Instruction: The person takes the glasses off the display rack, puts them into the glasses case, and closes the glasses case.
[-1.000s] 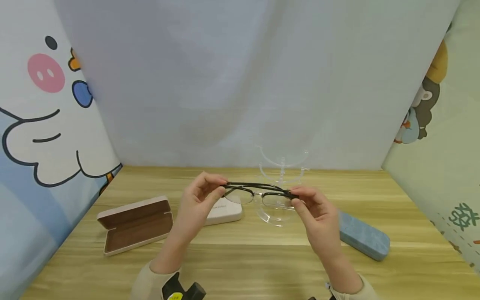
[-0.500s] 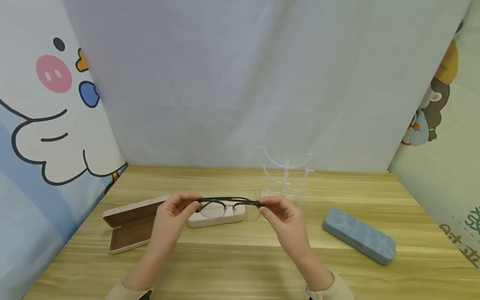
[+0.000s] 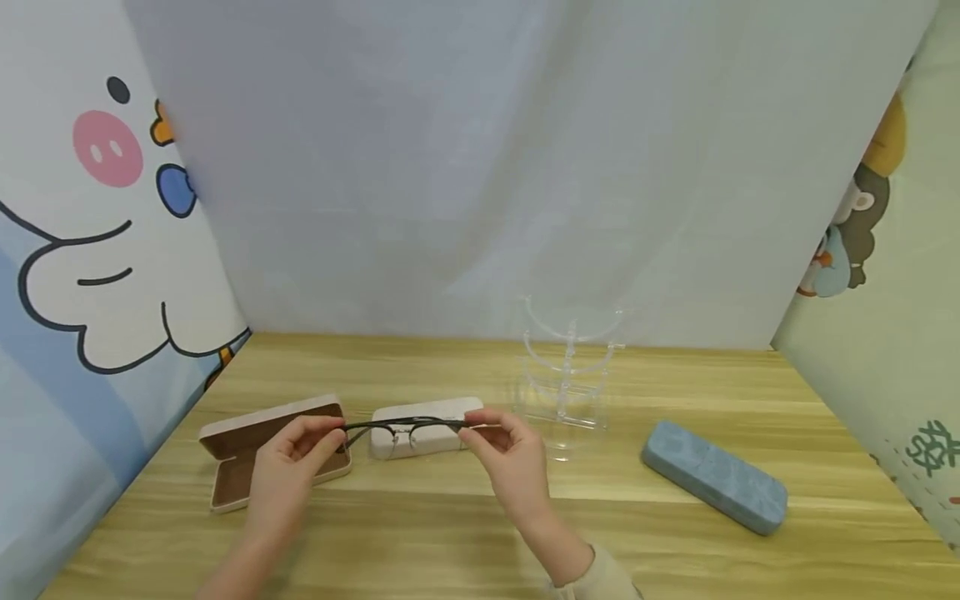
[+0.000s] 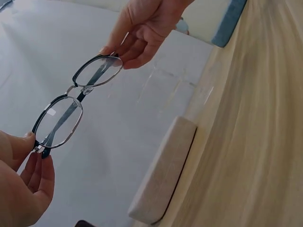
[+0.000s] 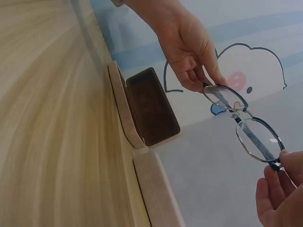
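Note:
A pair of eyeglasses (image 3: 420, 421) with black upper rims and thin metal lower rims is held up over the table, its temples folded behind the lenses. My left hand (image 3: 285, 471) pinches one end between thumb and fingers. At the opposite end, my right hand (image 3: 513, 462) grips the frame the same way. In the left wrist view both lenses of the eyeglasses (image 4: 71, 93) show, apart from the table. Behind my left hand lies an open glasses case (image 3: 266, 429) with a brown lining, partly hidden by that hand. A closed white glasses case (image 3: 435, 409) sits behind the eyeglasses.
A clear glasses stand (image 3: 567, 367) with several curved tiers rises behind my right hand. Farther right, a closed blue glasses case (image 3: 716, 479) lies slantwise on the wooden table (image 3: 420, 542). A pale cloth (image 3: 450, 167) hangs along the back, with printed cloths at both sides.
Both hands have carried the eyeglasses leftward and lower, from in front of the clear stand to in front of the white case. The cases and stand stay in place; the head view has shifted slightly.

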`<state>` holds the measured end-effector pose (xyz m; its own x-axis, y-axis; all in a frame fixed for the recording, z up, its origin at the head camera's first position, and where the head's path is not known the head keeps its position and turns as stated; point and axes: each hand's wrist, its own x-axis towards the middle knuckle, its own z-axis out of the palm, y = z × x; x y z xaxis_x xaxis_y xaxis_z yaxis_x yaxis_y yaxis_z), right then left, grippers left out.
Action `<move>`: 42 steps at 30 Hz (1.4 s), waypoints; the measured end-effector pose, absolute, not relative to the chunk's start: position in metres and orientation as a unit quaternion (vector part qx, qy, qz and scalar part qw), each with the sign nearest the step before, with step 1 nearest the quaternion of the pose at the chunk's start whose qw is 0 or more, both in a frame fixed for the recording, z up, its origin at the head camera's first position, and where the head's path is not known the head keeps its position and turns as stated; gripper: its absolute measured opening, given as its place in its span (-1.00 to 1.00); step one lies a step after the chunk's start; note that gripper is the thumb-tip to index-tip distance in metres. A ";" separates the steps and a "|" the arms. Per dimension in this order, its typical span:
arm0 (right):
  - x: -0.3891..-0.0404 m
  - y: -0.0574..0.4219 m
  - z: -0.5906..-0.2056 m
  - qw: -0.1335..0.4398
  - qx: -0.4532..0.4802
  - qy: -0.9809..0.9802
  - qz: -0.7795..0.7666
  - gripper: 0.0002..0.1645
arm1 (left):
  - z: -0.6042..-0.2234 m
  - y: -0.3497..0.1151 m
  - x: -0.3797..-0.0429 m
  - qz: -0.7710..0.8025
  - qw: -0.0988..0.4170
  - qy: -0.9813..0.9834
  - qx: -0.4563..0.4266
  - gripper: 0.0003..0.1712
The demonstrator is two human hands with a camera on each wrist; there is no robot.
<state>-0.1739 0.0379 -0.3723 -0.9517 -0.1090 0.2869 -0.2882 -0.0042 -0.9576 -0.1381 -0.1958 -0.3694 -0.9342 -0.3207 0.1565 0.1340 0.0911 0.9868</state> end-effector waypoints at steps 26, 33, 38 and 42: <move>-0.196 -0.058 -0.406 -0.019 0.182 -0.755 0.630 -0.80 | -0.413 -0.272 -0.130 -0.692 0.269 -0.631 0.228 -0.90; -0.201 -0.076 -0.412 -0.074 0.225 -0.778 0.582 -0.70 | -0.417 -0.291 -0.127 -0.556 0.209 -0.754 0.281 -0.58; -0.204 -0.086 -0.416 -0.112 0.234 -0.784 0.564 -0.65 | -0.419 -0.296 -0.126 -0.505 0.187 -0.795 0.280 -0.52; -0.206 -0.090 -0.418 -0.120 0.244 -0.790 0.550 -0.60 | -0.422 -0.298 -0.128 -0.453 0.179 -0.831 0.267 -0.52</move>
<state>-0.2063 -0.0902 -0.4176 -0.8520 -0.5175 0.0792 -0.2535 0.2754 -0.9273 -0.1279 -0.2985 -0.4220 -0.7938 -0.6057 0.0556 -0.2813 0.4467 0.8493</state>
